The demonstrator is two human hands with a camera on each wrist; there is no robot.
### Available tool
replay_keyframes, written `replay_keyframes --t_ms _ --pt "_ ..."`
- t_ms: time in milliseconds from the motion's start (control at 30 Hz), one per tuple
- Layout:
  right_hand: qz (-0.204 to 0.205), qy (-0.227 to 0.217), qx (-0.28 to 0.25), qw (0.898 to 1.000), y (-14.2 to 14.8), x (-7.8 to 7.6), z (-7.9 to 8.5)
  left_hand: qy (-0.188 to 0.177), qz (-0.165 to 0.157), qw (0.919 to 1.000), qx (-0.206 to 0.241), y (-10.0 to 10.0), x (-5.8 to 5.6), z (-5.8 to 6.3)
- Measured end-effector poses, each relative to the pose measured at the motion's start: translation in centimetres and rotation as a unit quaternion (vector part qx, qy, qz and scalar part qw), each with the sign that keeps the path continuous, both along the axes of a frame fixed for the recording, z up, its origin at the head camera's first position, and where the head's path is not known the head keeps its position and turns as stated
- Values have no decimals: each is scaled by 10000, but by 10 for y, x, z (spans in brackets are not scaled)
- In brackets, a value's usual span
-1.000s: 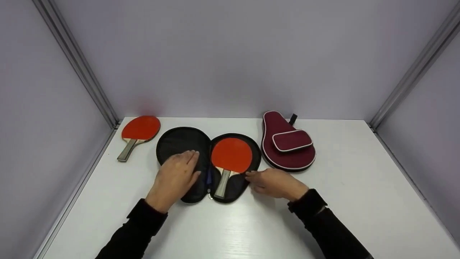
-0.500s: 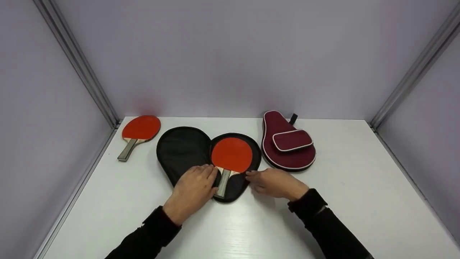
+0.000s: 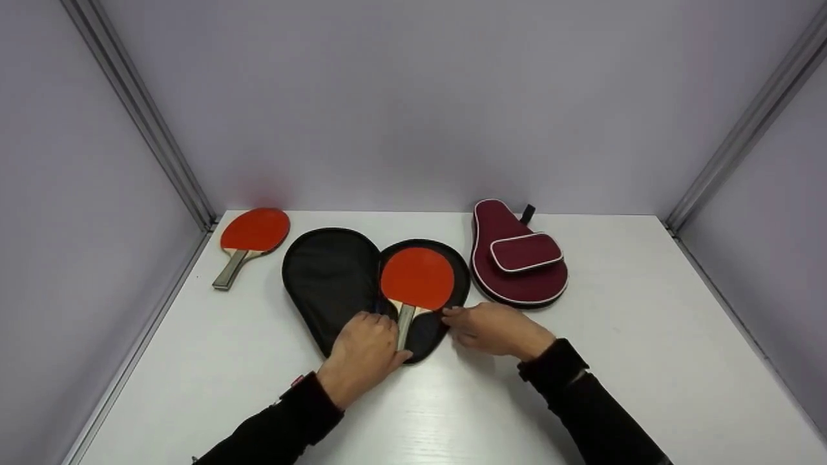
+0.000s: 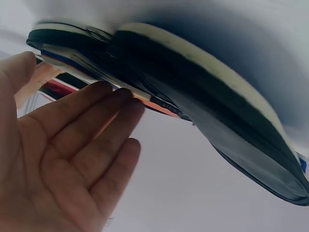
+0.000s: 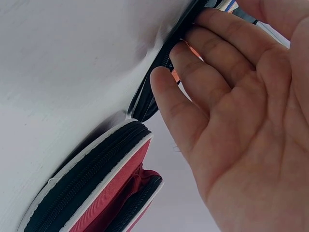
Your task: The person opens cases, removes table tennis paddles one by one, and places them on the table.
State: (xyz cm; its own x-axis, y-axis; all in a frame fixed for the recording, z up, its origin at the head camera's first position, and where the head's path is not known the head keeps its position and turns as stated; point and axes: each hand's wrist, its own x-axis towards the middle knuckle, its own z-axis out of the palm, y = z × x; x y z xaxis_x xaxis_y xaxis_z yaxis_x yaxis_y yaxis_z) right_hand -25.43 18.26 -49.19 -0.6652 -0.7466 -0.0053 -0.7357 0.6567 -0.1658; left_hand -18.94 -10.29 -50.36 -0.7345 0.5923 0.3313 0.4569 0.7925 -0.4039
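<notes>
A black paddle case (image 3: 329, 271) lies unfolded on the white table, its two halves side by side. In the right half rests a table tennis paddle (image 3: 418, 278) with a red face, its handle (image 3: 405, 326) toward me. My left hand (image 3: 363, 349) is at the case's middle fold beside the handle, hiding the lower fold; in the left wrist view its fingers (image 4: 91, 116) are extended, tips close to the fold. My right hand (image 3: 494, 328) touches the case's right edge, and the right wrist view has its fingers (image 5: 193, 92) fairly straight along the zippered rim.
Another red paddle (image 3: 255, 231) lies at the table's back left. A maroon paddle case (image 3: 510, 287) with white piping and a small front pocket (image 3: 526, 252) is just right of the black case. Grey panels (image 3: 413, 110) border the table (image 3: 646, 336) at the back and sides.
My left hand has moved from the left half of the case toward me and to the right, down to the fold by the paddle's handle. My right hand stays at the edge.
</notes>
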Motion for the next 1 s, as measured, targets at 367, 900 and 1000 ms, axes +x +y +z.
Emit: replay_keyframes --t_ms 367,900,1000 --pt "38 -55 31 10000 2 1 2 -566 474 9970 -229 15 -6 2" --pt "37 -135 -4 9999 0 1 1 -765 418 9949 502 11 -8 11" --pt "17 -168 33 9999 0 1 1 -483 338 9953 764 7 -8 12"
